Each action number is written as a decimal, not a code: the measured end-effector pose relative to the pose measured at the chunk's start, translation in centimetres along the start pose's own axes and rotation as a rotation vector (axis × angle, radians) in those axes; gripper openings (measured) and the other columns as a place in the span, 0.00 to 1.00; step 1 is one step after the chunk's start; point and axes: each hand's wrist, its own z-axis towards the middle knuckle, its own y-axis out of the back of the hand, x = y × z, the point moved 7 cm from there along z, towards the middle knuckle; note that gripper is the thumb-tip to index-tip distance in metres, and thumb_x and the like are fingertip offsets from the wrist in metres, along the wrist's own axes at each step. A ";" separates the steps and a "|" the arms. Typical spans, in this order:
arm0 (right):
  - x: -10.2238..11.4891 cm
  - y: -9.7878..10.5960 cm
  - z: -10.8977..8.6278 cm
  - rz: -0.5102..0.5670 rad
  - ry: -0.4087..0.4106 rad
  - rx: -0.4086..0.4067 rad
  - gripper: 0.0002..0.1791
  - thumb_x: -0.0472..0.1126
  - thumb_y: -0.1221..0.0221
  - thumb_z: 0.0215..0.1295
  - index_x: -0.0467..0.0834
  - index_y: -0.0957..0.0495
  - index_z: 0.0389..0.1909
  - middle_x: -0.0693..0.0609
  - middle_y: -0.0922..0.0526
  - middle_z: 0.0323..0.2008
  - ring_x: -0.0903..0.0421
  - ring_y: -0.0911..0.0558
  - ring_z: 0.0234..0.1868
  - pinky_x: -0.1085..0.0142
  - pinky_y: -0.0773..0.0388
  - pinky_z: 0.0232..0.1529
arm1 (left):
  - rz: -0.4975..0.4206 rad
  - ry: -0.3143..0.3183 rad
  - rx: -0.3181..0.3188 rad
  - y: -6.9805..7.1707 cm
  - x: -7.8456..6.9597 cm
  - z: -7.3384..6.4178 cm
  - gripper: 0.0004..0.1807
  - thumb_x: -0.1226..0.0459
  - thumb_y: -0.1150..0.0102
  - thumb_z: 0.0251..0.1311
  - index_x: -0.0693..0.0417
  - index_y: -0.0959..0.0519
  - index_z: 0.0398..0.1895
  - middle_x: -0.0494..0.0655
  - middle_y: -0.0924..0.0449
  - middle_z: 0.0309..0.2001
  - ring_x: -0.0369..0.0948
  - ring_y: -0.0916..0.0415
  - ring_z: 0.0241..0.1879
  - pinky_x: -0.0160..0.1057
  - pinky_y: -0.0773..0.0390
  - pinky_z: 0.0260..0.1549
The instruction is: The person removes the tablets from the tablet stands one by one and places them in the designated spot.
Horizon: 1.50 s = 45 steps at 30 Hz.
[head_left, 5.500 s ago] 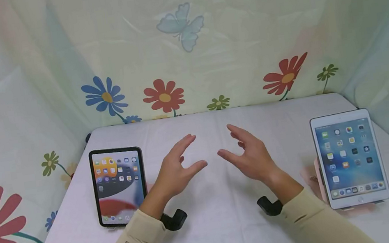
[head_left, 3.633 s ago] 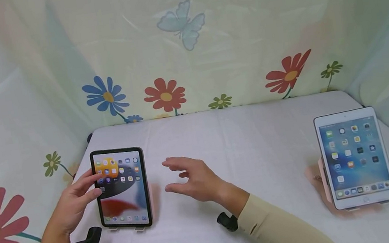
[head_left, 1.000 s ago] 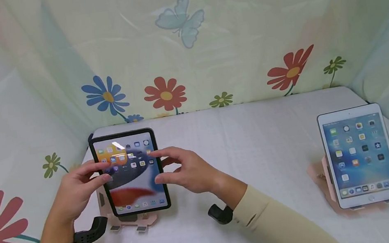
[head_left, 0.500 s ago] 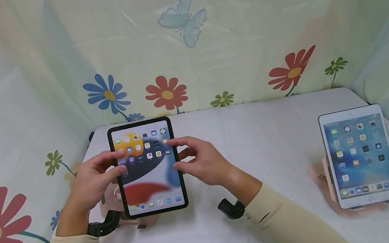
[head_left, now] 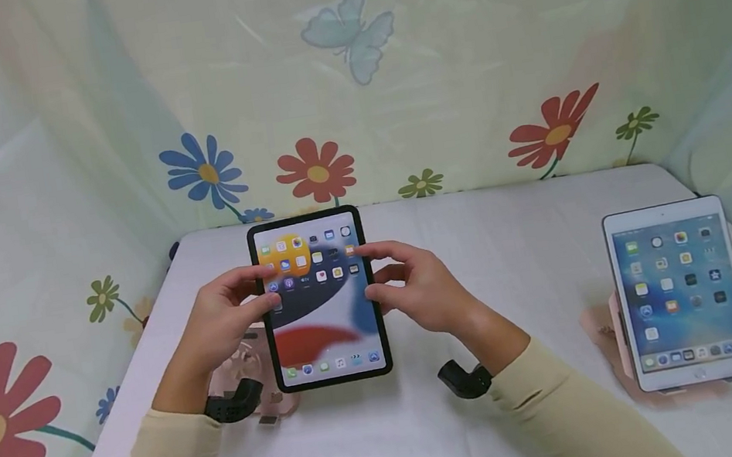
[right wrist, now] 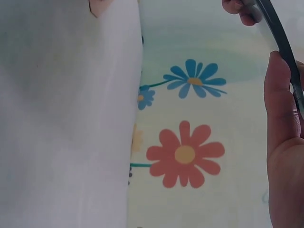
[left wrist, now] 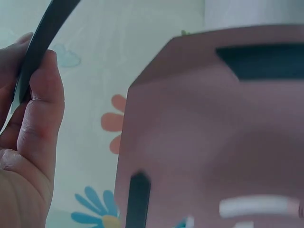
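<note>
Between both hands is a black-framed tablet (head_left: 321, 305), lifted off the table with its lit screen toward the head camera. My left hand (head_left: 220, 319) pinches its left edge, thumb and forefinger on the screen side. On the opposite edge, my right hand (head_left: 423, 287) grips it the same way. Both wrist views show the tablet's thin dark edge (left wrist: 35, 52) between thumb and fingers. Below and left of the tablet stands a pink tablet stand (head_left: 278, 405), partly hidden by the left hand and the tablet; its pink plate (left wrist: 190, 128) with dark pads fills much of the left wrist view.
A white tablet (head_left: 680, 293) with a lit screen leans on another pink stand (head_left: 618, 333) at the right. Under everything lies a white-covered table (head_left: 396, 443). A flower-printed curtain (head_left: 443, 77) encloses the back and sides.
Both hands have taken the black-framed tablet off its pink stand, which it was resting on earlier. Over the last second they carried it rightward and slightly up. The white tablet stays on its stand.
</note>
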 end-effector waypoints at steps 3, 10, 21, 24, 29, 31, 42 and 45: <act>-0.4 0.8 -0.1 -0.006 -0.010 -0.021 0.28 0.30 0.38 0.66 0.42 0.27 0.67 0.42 0.28 0.63 0.46 0.17 0.44 0.56 0.15 0.39 | -0.021 0.001 0.028 -0.8 0.0 0.6 0.21 0.69 0.37 0.66 0.61 0.24 0.61 0.60 0.26 0.57 0.56 0.26 0.54 0.43 0.17 0.44; -1.8 2.5 -0.4 -0.014 -0.040 -0.070 0.28 0.30 0.38 0.66 0.41 0.28 0.67 0.41 0.30 0.64 0.46 0.18 0.45 0.59 0.15 0.40 | -0.042 0.059 0.070 -2.7 0.0 2.1 0.21 0.66 0.35 0.65 0.56 0.23 0.61 0.56 0.27 0.59 0.54 0.27 0.57 0.45 0.17 0.45; -2.9 5.9 -1.1 0.017 -0.052 -0.125 0.27 0.29 0.39 0.67 0.38 0.29 0.68 0.40 0.30 0.63 0.55 0.17 0.42 0.63 0.16 0.40 | 0.027 0.110 0.090 -6.0 -1.4 4.2 0.19 0.64 0.34 0.65 0.49 0.22 0.58 0.50 0.25 0.55 0.49 0.27 0.54 0.43 0.17 0.45; -3.4 6.6 -1.3 0.020 -0.068 -0.141 0.28 0.29 0.39 0.67 0.38 0.30 0.68 0.39 0.30 0.63 0.57 0.17 0.42 0.64 0.16 0.40 | 0.055 0.122 0.101 -6.9 -1.8 4.6 0.18 0.65 0.35 0.65 0.49 0.22 0.57 0.49 0.25 0.54 0.49 0.26 0.53 0.42 0.17 0.45; -4.3 7.5 -1.7 0.017 -0.099 -0.168 0.28 0.29 0.40 0.68 0.38 0.31 0.69 0.39 0.31 0.62 0.57 0.17 0.42 0.65 0.17 0.40 | 0.043 0.140 0.121 -8.4 -1.7 5.4 0.17 0.66 0.36 0.67 0.48 0.24 0.57 0.49 0.26 0.54 0.48 0.25 0.53 0.42 0.17 0.45; -4.6 7.8 -1.8 0.007 -0.107 -0.172 0.28 0.29 0.40 0.68 0.38 0.31 0.69 0.38 0.31 0.62 0.57 0.17 0.43 0.65 0.17 0.40 | 0.020 0.155 0.129 -9.1 -1.4 5.6 0.17 0.66 0.37 0.67 0.49 0.24 0.57 0.50 0.26 0.53 0.49 0.24 0.52 0.42 0.17 0.44; -7.0 8.4 -2.0 0.007 -0.156 -0.181 0.29 0.29 0.41 0.68 0.38 0.33 0.69 0.37 0.30 0.62 0.55 0.17 0.44 0.65 0.17 0.39 | 0.033 0.218 0.125 -11.2 0.2 6.7 0.15 0.67 0.39 0.68 0.48 0.24 0.56 0.50 0.26 0.52 0.48 0.25 0.50 0.40 0.17 0.42; -7.5 8.5 -1.9 -0.010 -0.176 -0.192 0.29 0.30 0.40 0.68 0.40 0.34 0.70 0.38 0.30 0.62 0.51 0.17 0.47 0.64 0.17 0.40 | 0.028 0.226 0.114 -11.5 0.6 7.0 0.15 0.68 0.40 0.68 0.49 0.24 0.56 0.50 0.26 0.53 0.49 0.26 0.50 0.40 0.17 0.43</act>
